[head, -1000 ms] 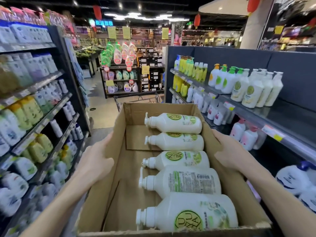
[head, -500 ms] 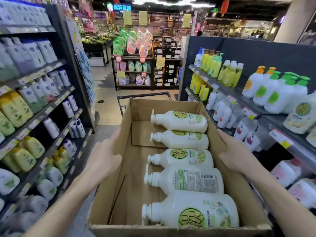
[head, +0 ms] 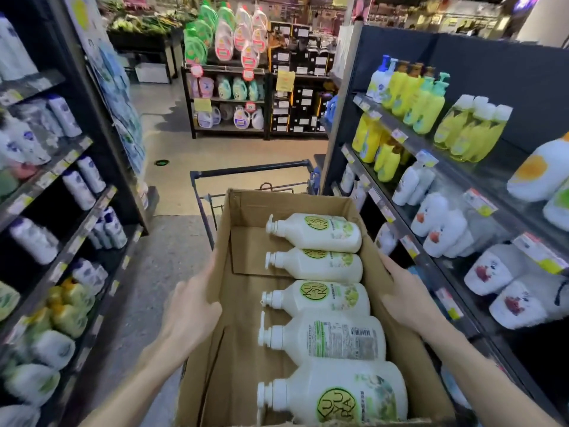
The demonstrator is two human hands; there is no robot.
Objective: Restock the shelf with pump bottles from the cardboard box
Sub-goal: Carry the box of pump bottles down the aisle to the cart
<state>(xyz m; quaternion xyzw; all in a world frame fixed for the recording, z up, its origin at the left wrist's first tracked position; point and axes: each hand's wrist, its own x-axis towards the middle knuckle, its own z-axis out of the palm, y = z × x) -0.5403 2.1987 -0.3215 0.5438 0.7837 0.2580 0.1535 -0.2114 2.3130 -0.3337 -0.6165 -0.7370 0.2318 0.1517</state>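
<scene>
Both hands — left hand (head: 192,306), right hand (head: 406,298) — grasp the corrugated cardboard box (head: 243,349) holding five smooth pump bottles (head: 320,265).

Cardboard box (head: 243,359) matt — pump bottles (head: 326,337) glossy plastic.

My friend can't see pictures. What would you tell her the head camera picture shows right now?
Two bare hands, left hand and right hand, grip the sides of an open cardboard box holding five white pump bottles lying in a row. The box is in a shop aisle, with shelves of bottles on both sides.
</scene>
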